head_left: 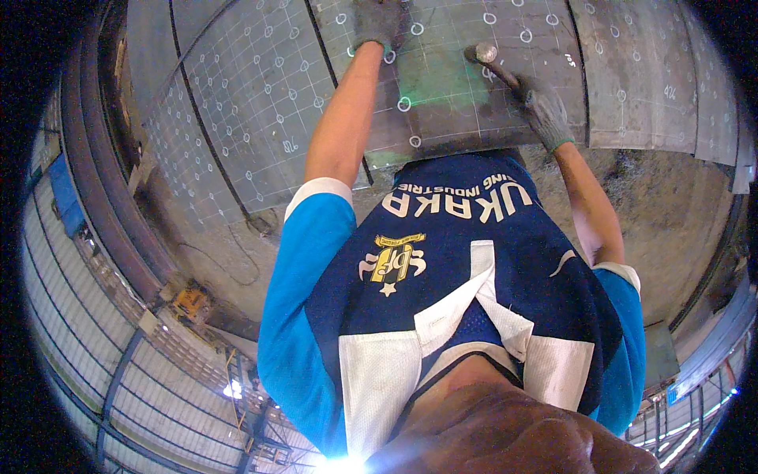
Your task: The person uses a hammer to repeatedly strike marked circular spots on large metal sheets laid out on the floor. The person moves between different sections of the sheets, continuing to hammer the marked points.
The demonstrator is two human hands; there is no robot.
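My right hand (545, 118), in a grey knit glove, is closed round the handle of a hammer (487, 53). The rounded metal hammer head is held over a dark steel plate (442, 126), and its bright face shows. White grid lines and small hand-drawn circles cover this plate, and a greenish patch (442, 83) lies between my hands. Farther up, my left hand (380, 25) wears a dark glove and is at or over the same plate. Its fingers are dark and partly cut off by the top edge, so what they hold cannot be made out.
More chalk-marked plates lie to the left (237, 110) and right (647, 79), with dark gaps between them. A dusty floor (237, 276) shows below the plates. Long rusty beams (91, 158) and a yellow machine part (191, 302) stand at the left.
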